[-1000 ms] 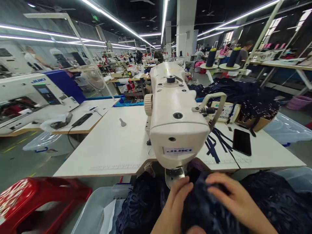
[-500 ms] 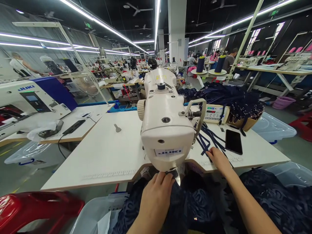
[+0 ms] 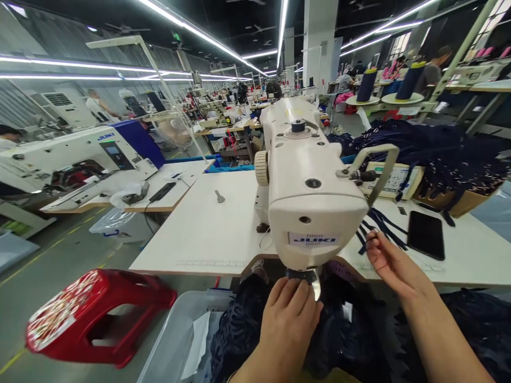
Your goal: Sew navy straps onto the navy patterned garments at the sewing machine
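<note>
At the front of the white sewing machine [image 3: 315, 213], below its head, my left hand [image 3: 289, 311] is closed with curled fingers on navy fabric [image 3: 299, 275]. That fabric reaches the needle area, which the head and my fingers largely hide. A curved shiny metal part [image 3: 316, 287] is beside my fingertips. To the right of the head, my right hand [image 3: 393, 266] is raised over the tabletop, thumb and fingers pinched on what looks like a thin navy strap end with a small glint. Several loose navy straps [image 3: 385, 226] lie just behind it.
A black phone [image 3: 426, 235] lies right of the straps. Behind it are a control box [image 3: 393, 181] and a heap of navy straps [image 3: 435, 143]. A metal tool [image 3: 219, 197] rests on the left tabletop. A red stool [image 3: 99, 314] and clear bin [image 3: 175, 330] stand lower left.
The view has swung left, so things appear farther right. My right hand has lifted off the loose straps with its fingers pinched. My left hand remains below the machine head.
</note>
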Available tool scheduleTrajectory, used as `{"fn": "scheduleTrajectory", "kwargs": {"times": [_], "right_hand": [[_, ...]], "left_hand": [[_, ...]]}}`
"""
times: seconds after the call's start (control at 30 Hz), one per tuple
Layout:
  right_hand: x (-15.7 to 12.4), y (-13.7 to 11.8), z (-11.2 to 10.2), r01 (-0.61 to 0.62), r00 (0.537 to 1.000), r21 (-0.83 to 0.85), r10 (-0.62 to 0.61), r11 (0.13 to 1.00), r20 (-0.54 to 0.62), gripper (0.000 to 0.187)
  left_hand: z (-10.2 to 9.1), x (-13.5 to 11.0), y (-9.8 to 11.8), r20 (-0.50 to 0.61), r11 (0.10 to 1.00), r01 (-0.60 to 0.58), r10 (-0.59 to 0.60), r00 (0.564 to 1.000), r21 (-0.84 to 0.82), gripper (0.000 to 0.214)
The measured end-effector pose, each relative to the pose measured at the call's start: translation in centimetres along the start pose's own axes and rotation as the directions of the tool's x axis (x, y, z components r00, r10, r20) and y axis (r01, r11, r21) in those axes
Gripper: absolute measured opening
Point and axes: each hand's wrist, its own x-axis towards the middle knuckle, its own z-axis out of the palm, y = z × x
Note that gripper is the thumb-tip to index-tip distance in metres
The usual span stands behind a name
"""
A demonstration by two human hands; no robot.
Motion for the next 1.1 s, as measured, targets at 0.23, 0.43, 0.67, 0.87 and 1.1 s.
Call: {"fn": "scheduleTrajectory", "kwargs": {"times": [0.23, 0.43, 0.67, 0.87, 1.1], "right_hand": [[-6.0, 0.6, 7.2, -0.225, 0.917, 0.010, 0.209, 0.974, 0.339, 0.027], [-6.9, 1.8, 7.8, 0.120, 0.929, -0.498, 0.080, 0.859, 0.362, 0.024], [-7.0, 2.0, 8.6, 0.049, 0.921, -0.470, 0.142, 0.881, 0.362, 0.031], [-7.6, 2.7, 9.3, -0.177, 0.911, -0.073, 0.191, 0.981, 0.366, 0.042], [-7.9, 3.4, 9.5, -0.182, 0.926, 0.008, 0.168, 0.983, 0.337, 0.049]], "left_hand": [[-1.0, -0.4, -1.8, 0.052, 0.977, -0.026, 0.037, 0.998, -0.209, 0.022], [-0.8, -1.0, -3.5, 0.089, 0.854, 0.103, -0.067, 0.994, -0.510, 0.021], [-1.0, -0.4, -3.5, 0.109, 0.913, 0.014, 0.034, 0.993, -0.408, 0.022], [-0.7, -0.5, -3.3, 0.098, 0.943, -0.012, 0.048, 0.994, -0.333, 0.023], [-0.9, -0.4, -3.1, 0.096, 0.956, -0.040, 0.071, 0.993, -0.290, 0.023]]}}
